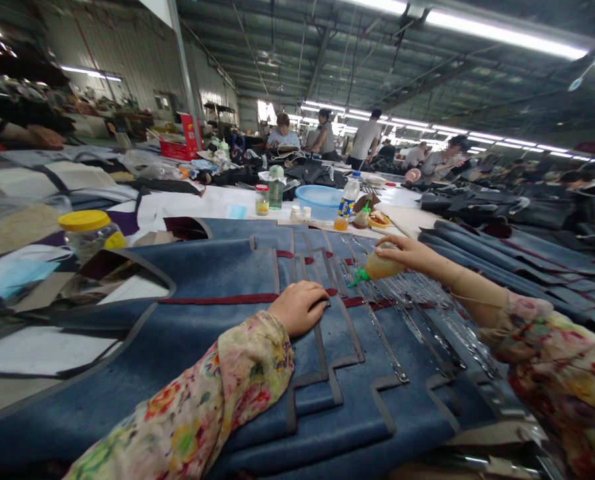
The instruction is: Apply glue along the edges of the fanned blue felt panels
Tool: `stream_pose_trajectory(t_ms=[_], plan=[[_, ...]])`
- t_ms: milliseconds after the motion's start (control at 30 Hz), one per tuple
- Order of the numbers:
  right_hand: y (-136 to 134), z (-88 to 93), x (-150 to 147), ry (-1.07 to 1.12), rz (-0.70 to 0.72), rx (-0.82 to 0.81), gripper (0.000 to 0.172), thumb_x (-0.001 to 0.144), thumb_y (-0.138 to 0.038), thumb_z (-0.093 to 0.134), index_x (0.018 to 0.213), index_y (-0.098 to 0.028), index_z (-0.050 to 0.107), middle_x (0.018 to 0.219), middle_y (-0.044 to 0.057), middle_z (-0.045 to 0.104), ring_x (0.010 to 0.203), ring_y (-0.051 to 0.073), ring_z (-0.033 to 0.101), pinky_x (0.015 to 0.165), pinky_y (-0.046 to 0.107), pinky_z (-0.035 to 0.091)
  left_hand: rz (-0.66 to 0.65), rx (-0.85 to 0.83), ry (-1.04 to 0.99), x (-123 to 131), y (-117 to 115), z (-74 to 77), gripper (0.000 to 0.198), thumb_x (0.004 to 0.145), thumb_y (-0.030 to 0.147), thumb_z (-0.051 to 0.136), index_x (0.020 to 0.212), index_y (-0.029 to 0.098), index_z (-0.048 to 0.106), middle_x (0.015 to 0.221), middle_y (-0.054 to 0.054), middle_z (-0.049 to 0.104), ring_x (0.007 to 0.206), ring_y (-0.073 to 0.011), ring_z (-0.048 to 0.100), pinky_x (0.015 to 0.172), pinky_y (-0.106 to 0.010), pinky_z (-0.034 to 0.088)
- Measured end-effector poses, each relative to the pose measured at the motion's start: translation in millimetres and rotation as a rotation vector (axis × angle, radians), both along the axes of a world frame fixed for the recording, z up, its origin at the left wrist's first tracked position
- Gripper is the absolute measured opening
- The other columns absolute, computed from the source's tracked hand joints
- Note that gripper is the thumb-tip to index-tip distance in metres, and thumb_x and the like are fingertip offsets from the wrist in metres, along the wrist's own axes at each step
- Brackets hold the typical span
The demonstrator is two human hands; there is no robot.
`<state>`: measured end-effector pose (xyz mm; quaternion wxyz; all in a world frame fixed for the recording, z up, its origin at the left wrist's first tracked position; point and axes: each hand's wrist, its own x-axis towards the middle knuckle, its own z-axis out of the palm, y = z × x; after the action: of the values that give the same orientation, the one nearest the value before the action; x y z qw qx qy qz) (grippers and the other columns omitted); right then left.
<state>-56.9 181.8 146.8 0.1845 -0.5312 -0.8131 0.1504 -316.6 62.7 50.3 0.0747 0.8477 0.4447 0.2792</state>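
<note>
My left hand [300,305] rests knuckles-up on a stack of blue leather-like cut pieces [217,333] with grey edging and dark red strips. Its fingers are curled under and pressed on the material. My right hand [407,252] grips a small yellowish squeeze bottle [381,267] with a green nozzle [358,277]. The nozzle points down and left at the edge of a blue piece, just right of my left hand. Glossy wet lines run along the overlapped edges [417,313] under my right forearm.
A jar with a yellow lid [88,233] stands at the left. A blue basin [320,198], small jars [262,199] and a drink bottle [348,201] stand behind the stack. More blue pieces [517,253] lie at the right. Several people work at far tables.
</note>
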Motion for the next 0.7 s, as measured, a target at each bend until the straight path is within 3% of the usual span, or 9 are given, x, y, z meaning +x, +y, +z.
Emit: stream_pose_trajectory(t_ms=[100, 267, 467, 700], plan=[[-13.0, 11.1, 3.0, 0.052, 0.0, -0.115, 0.041, 0.07, -0.054, 0.058, 0.09, -0.019, 0.065, 0.088, 0.008, 0.067, 0.076, 0.025, 0.062, 0.059, 0.034, 0.05, 0.001, 0.001, 0.001, 0.3, 0.3, 0.4, 0.022, 0.087, 0.027, 0.044, 0.1, 0.022, 0.061, 0.106, -0.003, 0.063, 0.1, -0.0175, 0.055, 0.091, -0.032, 0.042], [-26.5, 22.3, 3.8, 0.154, -0.058, -0.204, 0.04, 0.071, -0.051, 0.059, 0.094, -0.019, 0.064, 0.097, 0.01, 0.066, 0.082, 0.027, 0.063, 0.06, 0.036, 0.052, -0.006, 0.01, 0.007, 0.3, 1.1, 0.0, 0.022, 0.087, 0.027, 0.044, 0.1, 0.021, 0.061, 0.106, -0.003, 0.063, 0.099, -0.0174, 0.055, 0.091, -0.032, 0.043], [-32.5, 16.9, 9.0, 0.038, -0.019, -0.075, 0.039, 0.072, -0.054, 0.056, 0.09, -0.021, 0.065, 0.089, 0.007, 0.067, 0.08, 0.027, 0.062, 0.064, 0.037, 0.05, -0.005, 0.014, 0.013, 0.1, 0.0, 0.8, 0.022, 0.087, 0.026, 0.043, 0.1, 0.021, 0.061, 0.106, -0.002, 0.063, 0.1, -0.0173, 0.055, 0.091, -0.032, 0.042], [-39.4, 14.7, 18.6, 0.036, 0.028, -0.02, 0.041, 0.073, -0.055, 0.055, 0.093, -0.021, 0.065, 0.093, 0.007, 0.066, 0.083, 0.027, 0.061, 0.067, 0.037, 0.05, 0.0, 0.02, 0.017, 0.3, 0.6, 0.4, 0.023, 0.087, 0.027, 0.043, 0.101, 0.021, 0.061, 0.106, -0.002, 0.063, 0.1, -0.0176, 0.055, 0.091, -0.033, 0.042]])
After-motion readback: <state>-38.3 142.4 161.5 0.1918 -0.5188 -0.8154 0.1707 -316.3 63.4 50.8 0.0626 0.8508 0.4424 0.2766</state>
